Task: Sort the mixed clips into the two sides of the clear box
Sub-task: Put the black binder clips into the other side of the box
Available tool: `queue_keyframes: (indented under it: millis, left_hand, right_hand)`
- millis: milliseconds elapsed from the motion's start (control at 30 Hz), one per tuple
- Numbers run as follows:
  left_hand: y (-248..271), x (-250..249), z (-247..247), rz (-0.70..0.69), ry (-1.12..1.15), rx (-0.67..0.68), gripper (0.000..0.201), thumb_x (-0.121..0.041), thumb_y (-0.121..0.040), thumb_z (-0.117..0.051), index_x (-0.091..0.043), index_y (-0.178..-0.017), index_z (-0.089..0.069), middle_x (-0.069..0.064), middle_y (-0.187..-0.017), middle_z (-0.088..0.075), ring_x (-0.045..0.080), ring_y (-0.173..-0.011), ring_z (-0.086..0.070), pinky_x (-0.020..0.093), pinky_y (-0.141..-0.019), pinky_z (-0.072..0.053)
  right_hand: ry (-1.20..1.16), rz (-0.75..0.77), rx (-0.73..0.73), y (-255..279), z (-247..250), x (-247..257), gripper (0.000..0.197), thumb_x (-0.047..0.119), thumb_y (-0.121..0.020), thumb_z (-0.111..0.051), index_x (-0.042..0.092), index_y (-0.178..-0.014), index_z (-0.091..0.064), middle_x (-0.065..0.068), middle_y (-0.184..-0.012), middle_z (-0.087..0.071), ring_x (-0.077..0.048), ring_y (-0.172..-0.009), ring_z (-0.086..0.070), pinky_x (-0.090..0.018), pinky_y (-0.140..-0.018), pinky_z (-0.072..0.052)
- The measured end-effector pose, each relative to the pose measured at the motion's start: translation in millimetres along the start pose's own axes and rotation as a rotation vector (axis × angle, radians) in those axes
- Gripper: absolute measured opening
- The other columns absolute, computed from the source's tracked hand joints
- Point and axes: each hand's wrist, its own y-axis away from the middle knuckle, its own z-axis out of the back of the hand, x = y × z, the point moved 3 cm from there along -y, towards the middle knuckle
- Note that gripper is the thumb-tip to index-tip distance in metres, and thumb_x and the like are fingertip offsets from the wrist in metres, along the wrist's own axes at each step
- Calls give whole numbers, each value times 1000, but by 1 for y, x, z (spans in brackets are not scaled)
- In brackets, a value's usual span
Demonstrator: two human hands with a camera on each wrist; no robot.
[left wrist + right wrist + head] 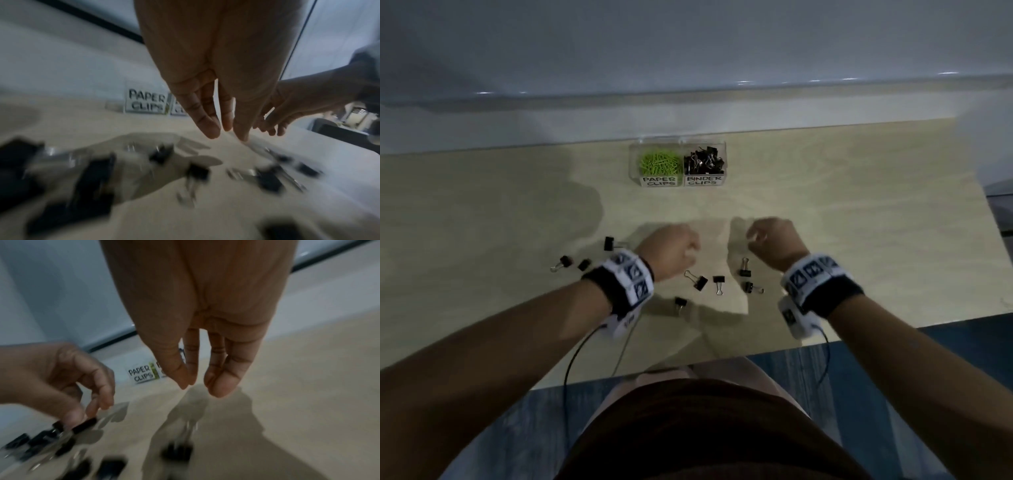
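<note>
The clear box (635,164) stands at the back of the table. Its left side, labelled PAPER CLIPS, holds green paper clips (661,162). Its right side, labelled BINDER CLIPS, holds black binder clips (703,160). Several loose black binder clips lie on the wood: one (697,281) between my wrists, one (744,269) under my right wrist and one (608,243) left of my left wrist. My left hand (678,246) (226,131) hovers over them with relaxed fingers and holds nothing. My right hand (763,236) (197,386) hangs beside it, fingers loose, with nothing in it.
The light wooden table (859,205) ends at a front edge (859,335) near my body and a right edge (993,233). A pale wall (688,68) rises directly behind the box. Cables (571,363) trail from the wrist cameras across the front edge.
</note>
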Motion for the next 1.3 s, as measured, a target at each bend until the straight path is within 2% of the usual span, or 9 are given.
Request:
queue_keyframes:
  millis: [133, 267, 433, 533, 633, 800, 967, 1167, 1300]
  left_hand:
    - [18, -9, -50, -92, -85, 101, 37, -36, -80, -69, -16, -110, -60, 0, -107, -52, 19, -97, -52, 36, -84, -46]
    - [16, -12, -58, -181, -155, 113, 30, -27, -83, -66, -14, -109, -61, 2, -110, -54, 21, -102, -51, 38, -85, -46]
    - [19, 2, -38, -216, -99, 119, 21, -29, -80, -67, -15, -94, -60, 0, -99, -55, 18, -92, -53, 32, -81, -46]
    - [37, 13, -30, -224, -62, 87, 21, -36, -79, -67, -20, -89, -57, -8, -93, -53, 10, -87, -49, 26, -77, -44]
    - [56, 14, -39, -275, -98, 126, 19, -32, -83, -63, -18, -94, -56, -4, -96, -56, 12, -90, -49, 28, -77, -44]
    - [60, 19, -64, -196, -207, 99, 31, -31, -92, -52, -18, -120, -53, 1, -115, -53, 21, -102, -51, 36, -81, -47]
    - [62, 9, -77, -93, -215, 73, 28, -29, -95, -49, -11, -114, -56, 9, -111, -49, 24, -103, -49, 39, -81, -50]
    - [51, -2, -75, 71, -174, 47, 19, -18, -89, -49, -6, -100, -58, 12, -108, -54, 28, -98, -53, 39, -79, -50]
    - [43, 0, -65, 84, -136, 44, 16, -15, -85, -52, -6, -95, -59, 12, -103, -57, 29, -93, -56, 39, -80, -49]
  right_hand:
    - [-71, -97, -32, 23, -39, -17, 9, 21, -74, -68, 15, -74, -62, -7, -81, -64, -24, -75, -61, -29, -66, -50]
    - [-27, -15, -91, 22, -53, -8, 10, 14, -79, -63, 5, -80, -60, -15, -90, -57, -31, -79, -56, -28, -64, -37]
    - [-147, 80, -97, 21, -39, -18, 10, 4, -70, -65, 7, -79, -67, -14, -86, -63, -29, -78, -61, -36, -71, -52]
    - [-146, 210, -94, 38, -30, -29, 15, 2, -69, -70, 14, -77, -70, -8, -82, -63, -22, -68, -61, -36, -67, -54]
    - [-85, 413, -92, 57, -39, -39, 16, -1, -72, -70, 12, -80, -74, -9, -84, -65, -24, -67, -62, -35, -62, -55]
    - [86, 500, -140, 66, -66, -49, 18, 2, -74, -72, 11, -90, -74, -11, -91, -65, -32, -73, -60, -38, -60, -54]
    - [149, 527, -243, 73, -75, -47, 17, 6, -77, -72, 10, -93, -72, -12, -94, -64, -32, -76, -58, -36, -57, -54]
    - [157, 460, -254, 66, -78, -42, 11, 0, -69, -74, 4, -79, -71, -13, -83, -64, -32, -68, -60, -38, -50, -54]
    - [105, 462, -233, 55, -71, -30, 4, 1, -69, -70, 3, -73, -71, -14, -75, -63, -32, -62, -61, -36, -50, -54]
